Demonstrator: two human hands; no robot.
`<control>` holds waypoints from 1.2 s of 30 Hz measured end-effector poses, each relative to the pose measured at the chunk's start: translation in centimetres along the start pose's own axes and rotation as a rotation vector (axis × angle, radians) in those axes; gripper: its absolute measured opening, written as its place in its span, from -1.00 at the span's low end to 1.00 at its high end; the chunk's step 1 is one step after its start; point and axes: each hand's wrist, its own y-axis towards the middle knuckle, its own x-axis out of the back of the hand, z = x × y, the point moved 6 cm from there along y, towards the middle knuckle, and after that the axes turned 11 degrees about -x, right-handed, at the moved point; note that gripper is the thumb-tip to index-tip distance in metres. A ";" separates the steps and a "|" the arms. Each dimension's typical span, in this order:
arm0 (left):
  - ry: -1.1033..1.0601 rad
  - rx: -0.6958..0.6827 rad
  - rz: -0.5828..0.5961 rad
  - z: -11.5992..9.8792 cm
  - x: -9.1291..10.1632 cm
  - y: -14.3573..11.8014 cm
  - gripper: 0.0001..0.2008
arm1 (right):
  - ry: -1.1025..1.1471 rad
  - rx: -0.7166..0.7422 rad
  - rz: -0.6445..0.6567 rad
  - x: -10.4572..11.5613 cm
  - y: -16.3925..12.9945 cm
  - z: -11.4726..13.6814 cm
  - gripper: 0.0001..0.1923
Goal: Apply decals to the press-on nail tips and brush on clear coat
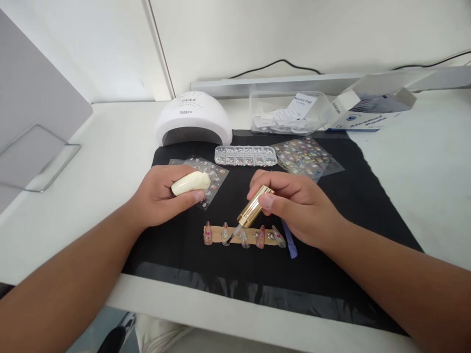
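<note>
Brush cap (254, 206), gold and cylindrical, is pinched between my right hand's thumb and fingers and tilted, so that its thin brush points down and to my left, with the tip at the second of the false nails (225, 234) counted from my left. My right hand (294, 203) arches over the cap, knuckles up, wrist low over the black mat (353, 196), and the forearm enters from the lower right corner. My left hand (162, 196) is wrapped around a cream bottle (190, 183) that lies nearly level, its narrower end toward my right; the thumb presses along its underside and the forearm enters from the lower left. The two hands are apart, each closed on its own object. The false nails stand in a row on a tan strip (252, 234) lying on the mat just below both hands. A blue-violet tool (290, 245) lies partly under my right hand, beside the strip's right end. A sticker sheet (213, 171) lies under and behind my left hand. Farther back are a clear compartment box (245, 155) of small gems, a second sticker sheet (305, 157), a white curing lamp (193, 120), a clear tub (290, 113) of alcohol pads, and an open carton (371, 105). All rest on a white table (110, 147).
</note>
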 end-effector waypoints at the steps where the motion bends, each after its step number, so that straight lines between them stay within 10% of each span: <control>1: 0.005 0.004 0.003 0.0 0.0 0.0 -0.76 | -0.014 0.000 0.006 -0.1 0.0 0.0 -0.74; 26: 0.041 0.020 0.045 0.4 -0.1 -0.2 -0.75 | -0.147 0.120 -0.074 0.3 -0.2 0.9 -0.81; 36: 0.039 0.002 0.043 0.2 -0.1 -0.1 -0.77 | -0.009 -0.004 0.115 -1.1 -0.9 0.4 -0.82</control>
